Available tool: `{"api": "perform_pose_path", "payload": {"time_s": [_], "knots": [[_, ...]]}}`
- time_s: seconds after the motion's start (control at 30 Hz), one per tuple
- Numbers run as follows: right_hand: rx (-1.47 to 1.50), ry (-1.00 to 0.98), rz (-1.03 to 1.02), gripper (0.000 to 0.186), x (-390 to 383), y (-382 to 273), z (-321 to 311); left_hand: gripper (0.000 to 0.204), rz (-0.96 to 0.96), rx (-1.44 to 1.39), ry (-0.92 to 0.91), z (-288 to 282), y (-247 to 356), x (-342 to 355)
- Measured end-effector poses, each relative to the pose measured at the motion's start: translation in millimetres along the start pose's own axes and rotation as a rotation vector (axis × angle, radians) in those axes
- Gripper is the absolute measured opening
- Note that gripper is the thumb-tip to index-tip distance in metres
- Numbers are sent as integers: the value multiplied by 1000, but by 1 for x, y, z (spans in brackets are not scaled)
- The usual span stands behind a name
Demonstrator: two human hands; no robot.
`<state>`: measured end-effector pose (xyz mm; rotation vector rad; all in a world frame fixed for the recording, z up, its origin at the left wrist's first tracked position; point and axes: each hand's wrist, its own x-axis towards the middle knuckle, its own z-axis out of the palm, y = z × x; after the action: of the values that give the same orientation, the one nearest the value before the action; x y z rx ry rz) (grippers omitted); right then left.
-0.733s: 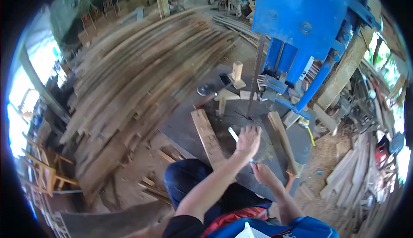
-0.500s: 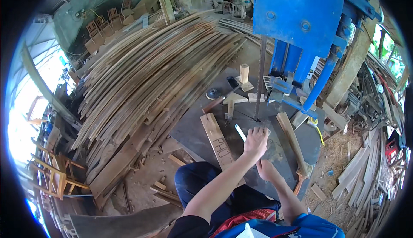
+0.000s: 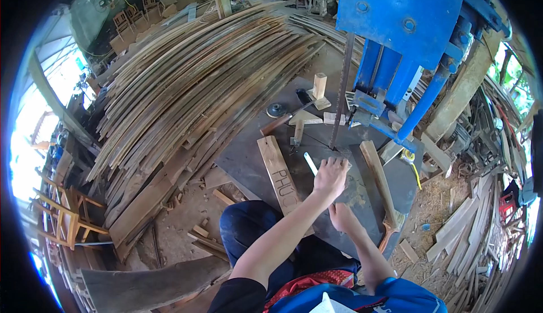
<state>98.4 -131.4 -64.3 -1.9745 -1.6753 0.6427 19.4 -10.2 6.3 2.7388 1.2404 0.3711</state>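
Note:
My left hand (image 3: 330,178) is closed, knuckles up, above the dark saw table (image 3: 237,151). A slim white strip (image 3: 310,163) sticks out past its left side, its near part hidden under the hand and wrist. A small bit of something pale shows at the far right of the fingers; I cannot tell what it is. Just nearer to me, my right hand (image 3: 343,218) is closed, partly behind my left wrist, in line with the strip. What its fingers hold is hidden. A lettered wooden board (image 3: 277,168) lies to the left of both hands.
An upright saw blade (image 3: 341,92) runs down from the blue bandsaw (image 3: 399,16) into the table beyond my hands. A handled wooden piece (image 3: 378,180) lies at right, near a yellow tape measure (image 3: 407,155). A hammer (image 3: 277,125) and wood scraps lie farther off; stacked planks (image 3: 198,86) fill the left.
My view has shifted slightly, so the table and both hands sit a little further left in the picture. Both hands stay closed beside the white strip, with hardly any other movement.

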Motion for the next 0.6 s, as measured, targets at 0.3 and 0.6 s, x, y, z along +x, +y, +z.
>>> {"api": "perform_pose_path", "payload": {"time_s": [0.3,0.6], "knots": [[-13,-115,166,53,-56,0,-14,56,9,-22,-28,-9,-4,-2],[-10,-21,68,53,0,-3,10,49,28,-80,-19,-4,-6,2]]}}
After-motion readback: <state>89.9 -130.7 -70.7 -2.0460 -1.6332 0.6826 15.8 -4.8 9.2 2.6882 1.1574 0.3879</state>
